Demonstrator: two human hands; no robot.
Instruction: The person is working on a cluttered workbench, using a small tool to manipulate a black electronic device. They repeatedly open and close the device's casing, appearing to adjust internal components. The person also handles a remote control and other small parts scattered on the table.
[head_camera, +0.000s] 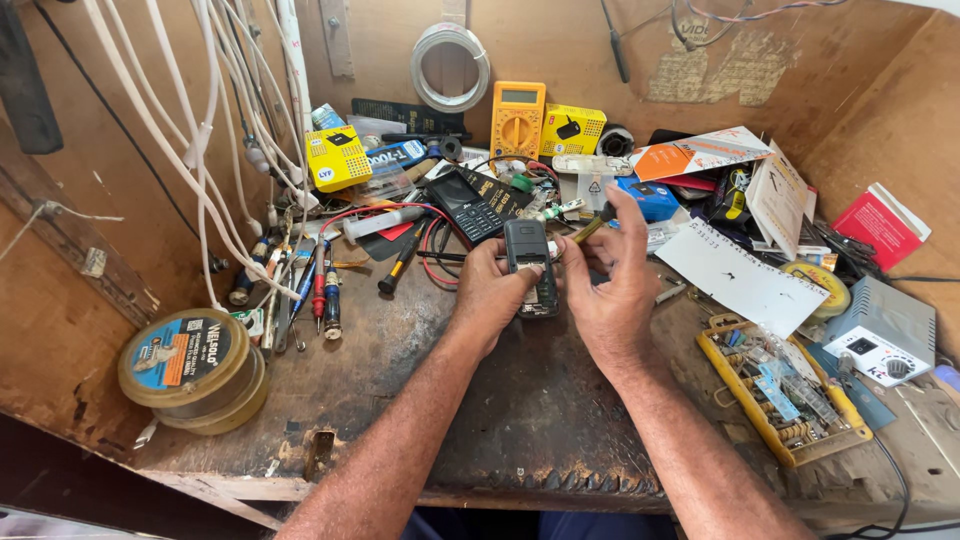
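Both hands closed on small items over the dark surface (520, 410).
Left hand (490, 295) wrapped round a dark phone handset (529, 262), held upright just above the surface, centre. Right hand (612, 290) pinched a yellow-handled tool (592, 226), tip near handset's top. Yellow multimeter (517, 118) against back wall; yellow parts tray (782, 398) off right.

Pretty beat-up wooden desk (500, 420), dark and stained in the middle, with the front edge chipped. Lying on it: a round tin (190, 365) at the left, a row of screwdrivers (318, 285) beside it, a yellow parts tray (780, 400) at the right, a white paper sheet (740, 278), and a yellow multimeter (517, 118) leaning at the back.
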